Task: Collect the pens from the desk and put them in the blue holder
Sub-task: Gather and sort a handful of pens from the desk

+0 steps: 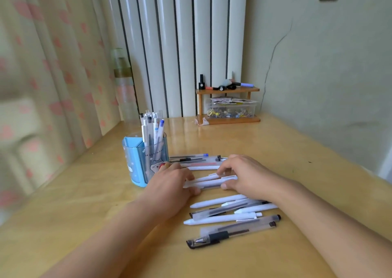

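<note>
The blue holder [135, 163] stands on the wooden desk [84, 203], left of centre, with several pens upright in it. A small bundle of white pens [209, 181] lies between my two hands. My left hand [171, 182] grips its left end and my right hand [244, 175] grips its right end, thumb below and fingers over the top. More pens [197, 161] lie behind my hands beside the holder. Several white and clear pens [229, 218] are scattered nearer me, partly under my right forearm.
A small wooden shelf [228, 90] with a clear box of trinkets stands at the back of the desk against a white radiator. A bottle [124, 86] stands back left by the curtain. The wall runs along the desk's right edge.
</note>
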